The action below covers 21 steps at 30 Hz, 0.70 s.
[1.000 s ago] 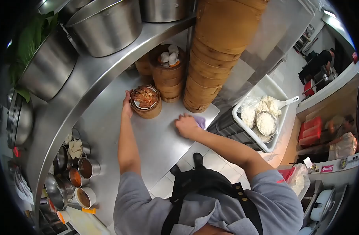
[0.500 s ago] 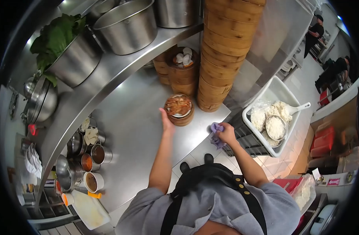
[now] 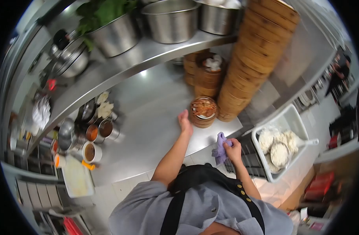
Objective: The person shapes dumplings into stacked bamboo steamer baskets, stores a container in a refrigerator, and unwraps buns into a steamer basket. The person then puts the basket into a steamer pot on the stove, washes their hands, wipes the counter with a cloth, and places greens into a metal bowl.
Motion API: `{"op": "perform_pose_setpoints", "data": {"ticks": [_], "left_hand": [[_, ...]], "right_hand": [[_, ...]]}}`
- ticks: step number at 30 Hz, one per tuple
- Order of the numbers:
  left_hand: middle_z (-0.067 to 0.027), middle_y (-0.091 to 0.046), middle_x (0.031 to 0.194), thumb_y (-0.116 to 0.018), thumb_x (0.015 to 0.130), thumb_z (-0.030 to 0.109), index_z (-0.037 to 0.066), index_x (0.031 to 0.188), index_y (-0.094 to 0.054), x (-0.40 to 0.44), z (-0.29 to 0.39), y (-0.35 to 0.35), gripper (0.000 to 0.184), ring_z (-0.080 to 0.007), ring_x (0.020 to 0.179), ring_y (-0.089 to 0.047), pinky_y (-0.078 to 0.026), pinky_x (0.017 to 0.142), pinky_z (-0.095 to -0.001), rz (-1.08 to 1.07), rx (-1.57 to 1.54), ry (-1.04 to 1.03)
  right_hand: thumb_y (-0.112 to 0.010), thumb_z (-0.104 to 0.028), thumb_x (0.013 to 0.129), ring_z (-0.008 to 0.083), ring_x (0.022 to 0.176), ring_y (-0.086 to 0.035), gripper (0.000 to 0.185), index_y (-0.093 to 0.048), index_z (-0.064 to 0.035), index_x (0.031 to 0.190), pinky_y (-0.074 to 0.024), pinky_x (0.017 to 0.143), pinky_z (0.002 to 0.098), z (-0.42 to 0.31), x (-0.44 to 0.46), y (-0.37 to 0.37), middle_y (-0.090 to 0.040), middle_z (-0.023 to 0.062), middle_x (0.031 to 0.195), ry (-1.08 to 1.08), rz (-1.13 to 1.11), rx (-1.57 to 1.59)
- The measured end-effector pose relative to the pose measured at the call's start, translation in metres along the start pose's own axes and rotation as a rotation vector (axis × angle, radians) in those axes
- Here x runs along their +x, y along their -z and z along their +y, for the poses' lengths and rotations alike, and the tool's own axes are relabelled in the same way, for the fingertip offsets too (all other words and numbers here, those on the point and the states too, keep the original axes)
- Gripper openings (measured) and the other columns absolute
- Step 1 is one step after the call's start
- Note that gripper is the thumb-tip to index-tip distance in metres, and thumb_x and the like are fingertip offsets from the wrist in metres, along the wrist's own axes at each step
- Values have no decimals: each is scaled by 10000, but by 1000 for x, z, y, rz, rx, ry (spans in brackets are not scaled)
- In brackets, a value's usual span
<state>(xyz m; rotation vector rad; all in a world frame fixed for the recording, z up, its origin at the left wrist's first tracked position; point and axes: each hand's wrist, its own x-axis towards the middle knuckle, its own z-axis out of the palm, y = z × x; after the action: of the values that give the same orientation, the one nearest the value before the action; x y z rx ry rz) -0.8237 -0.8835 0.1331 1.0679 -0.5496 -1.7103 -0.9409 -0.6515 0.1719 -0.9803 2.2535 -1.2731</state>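
Observation:
Just left of a small bamboo steamer (image 3: 203, 122) is my left hand (image 3: 185, 122), its fingers apart and holding nothing. The steamer stands on the steel table (image 3: 144, 137) and bears a white dish of reddish-brown food (image 3: 204, 107). My right hand (image 3: 232, 150) grips a purple cloth (image 3: 220, 149) past the table's front edge. Behind the small steamer, a stack of steamers (image 3: 208, 82) carries white round pieces (image 3: 213, 62) on top. A taller steamer stack (image 3: 254, 64) leans to the right in view.
A white tub (image 3: 271, 172) of rice-like food with a ladle is at the right. Metal pots (image 3: 171, 24) line the raised shelf. Sauce containers (image 3: 91, 152) and a cutting board (image 3: 75, 176) lie at the left. A person (image 3: 339, 74) stands far right.
The view has turned, shifting the table's things. My left hand has come away from the small steamer's side. My right hand has lifted the purple cloth off the table and past its edge.

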Motion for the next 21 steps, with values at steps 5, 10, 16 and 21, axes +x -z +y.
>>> {"op": "perform_pose_setpoints", "data": {"ticks": [5,10,16,21], "left_hand": [[-85,-529,1245,-510,846,349,80,1164,-526,-89,54,94,416,-303,1193,-465,-378,971,-535,-558,-158,589],[-99,-615,1116,-494,841,338,75,1080,-590,-153,66,143,369,-275,1053,-580,-425,962,-453,-545,-881,400],[-99,-647,1019,-471,889,255,63,1028,-608,-228,143,229,274,-236,916,-625,-510,828,-378,24,-877,-254],[-85,-649,984,-464,907,246,39,1044,-607,-328,135,276,287,-168,906,-621,-513,805,-349,285,-477,-581]], "right_hand": [[-719,-148,739,222,772,-597,237,-673,-16,930,-486,649,291,-148,-10,-34,-604,138,911,484,-335,123],[-595,-78,867,239,968,-590,454,-443,-9,1289,-503,654,296,-240,-41,-114,-558,164,1153,-108,-1282,1066],[-557,-146,893,288,1143,-499,566,-311,-109,1401,-490,766,360,-218,-115,-157,-484,177,1284,-168,-1771,766],[-561,-149,894,221,848,-584,245,-528,-63,1122,-501,673,356,-159,-115,-203,-589,78,945,136,-1542,476]]}}
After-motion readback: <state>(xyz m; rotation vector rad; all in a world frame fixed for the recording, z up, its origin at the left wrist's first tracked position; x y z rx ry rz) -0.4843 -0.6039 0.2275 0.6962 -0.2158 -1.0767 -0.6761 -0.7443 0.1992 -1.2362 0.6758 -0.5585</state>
